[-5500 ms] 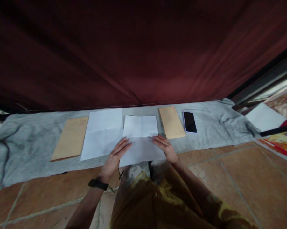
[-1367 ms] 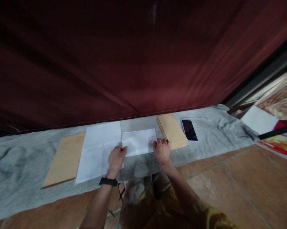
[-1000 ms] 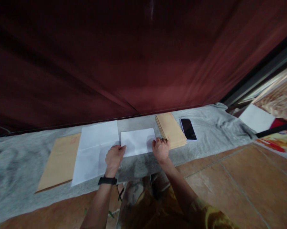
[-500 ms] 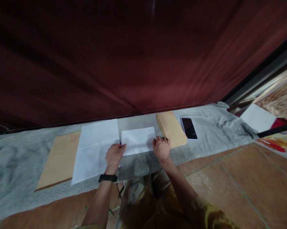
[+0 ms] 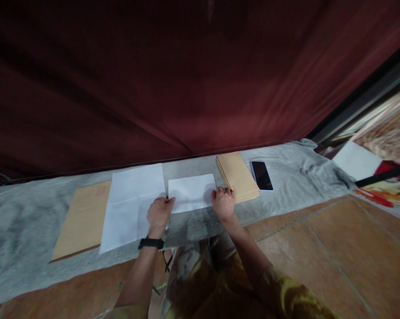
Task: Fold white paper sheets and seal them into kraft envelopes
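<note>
A dark red curtain (image 5: 186,79) hangs behind a long grey cloth (image 5: 27,212) spread over the tiled floor (image 5: 319,248). On the cloth, from the left, lie a brown envelope (image 5: 82,219), a large white sheet (image 5: 130,199), a folded paper (image 5: 192,192), a stack of envelopes (image 5: 237,176) and a dark phone (image 5: 261,175). The left hand (image 5: 159,212), curled, overlaps the sheet's corner and touches the folded paper's left edge. The right hand (image 5: 224,204) meets its right edge, just beside the stack. Whether the fingers pinch or only press the paper, I cannot tell.
</note>
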`<state>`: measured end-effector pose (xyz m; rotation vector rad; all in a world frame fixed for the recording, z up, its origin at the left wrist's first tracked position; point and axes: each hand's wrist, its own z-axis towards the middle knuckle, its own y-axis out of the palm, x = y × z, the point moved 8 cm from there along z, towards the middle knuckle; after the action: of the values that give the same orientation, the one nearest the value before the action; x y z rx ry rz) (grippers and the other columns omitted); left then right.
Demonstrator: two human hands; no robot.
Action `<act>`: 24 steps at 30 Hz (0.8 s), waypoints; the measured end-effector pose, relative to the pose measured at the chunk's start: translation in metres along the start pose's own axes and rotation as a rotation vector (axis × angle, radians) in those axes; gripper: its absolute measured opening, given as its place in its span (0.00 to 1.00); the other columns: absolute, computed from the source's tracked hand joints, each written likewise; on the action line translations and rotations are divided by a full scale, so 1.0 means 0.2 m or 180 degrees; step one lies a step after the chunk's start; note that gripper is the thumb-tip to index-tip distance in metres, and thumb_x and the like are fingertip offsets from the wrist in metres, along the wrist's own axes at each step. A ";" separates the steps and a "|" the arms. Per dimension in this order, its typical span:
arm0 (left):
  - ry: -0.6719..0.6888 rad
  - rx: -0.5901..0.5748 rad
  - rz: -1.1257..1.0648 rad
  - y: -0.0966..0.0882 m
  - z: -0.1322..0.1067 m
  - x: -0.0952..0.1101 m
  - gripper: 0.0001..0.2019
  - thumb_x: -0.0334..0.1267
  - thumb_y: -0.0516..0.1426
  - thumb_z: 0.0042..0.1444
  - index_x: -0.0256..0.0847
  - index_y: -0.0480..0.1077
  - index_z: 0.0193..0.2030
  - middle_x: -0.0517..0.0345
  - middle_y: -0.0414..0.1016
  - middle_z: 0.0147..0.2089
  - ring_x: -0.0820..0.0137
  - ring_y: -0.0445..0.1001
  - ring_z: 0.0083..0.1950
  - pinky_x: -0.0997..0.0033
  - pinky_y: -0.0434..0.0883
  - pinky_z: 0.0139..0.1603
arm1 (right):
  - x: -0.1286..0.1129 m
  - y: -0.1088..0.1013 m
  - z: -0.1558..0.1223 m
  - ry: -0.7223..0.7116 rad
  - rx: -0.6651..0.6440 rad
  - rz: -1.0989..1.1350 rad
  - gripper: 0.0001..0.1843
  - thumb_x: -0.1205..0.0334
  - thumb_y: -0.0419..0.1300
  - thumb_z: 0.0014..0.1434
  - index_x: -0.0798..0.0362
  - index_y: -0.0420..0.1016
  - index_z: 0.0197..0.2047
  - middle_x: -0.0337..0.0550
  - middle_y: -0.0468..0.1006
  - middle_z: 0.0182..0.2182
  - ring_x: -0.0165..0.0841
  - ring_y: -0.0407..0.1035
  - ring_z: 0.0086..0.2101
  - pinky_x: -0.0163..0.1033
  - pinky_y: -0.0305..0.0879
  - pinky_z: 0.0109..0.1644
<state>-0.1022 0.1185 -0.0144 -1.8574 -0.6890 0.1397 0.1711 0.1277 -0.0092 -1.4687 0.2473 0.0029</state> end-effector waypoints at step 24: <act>0.0115 0.0648 0.0264 -0.01 -0.15 0.06 0.19 0.50 0.48 0.68 0.40 0.73 0.50 0.42 0.81 0.46 0.55 0.79 0.49 0.62 0.71 0.43 | -0.01 -0.01 -0.02 -0.0084 0.0039 -0.0101 0.14 0.58 0.53 0.70 0.57 0.77 0.44 0.56 0.83 0.37 0.44 0.74 0.44 0.46 0.55 0.51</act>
<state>-0.0801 0.1010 0.0025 -1.6892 -0.5520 0.2217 0.1691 0.1239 -0.0079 -1.4593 0.2021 -0.0047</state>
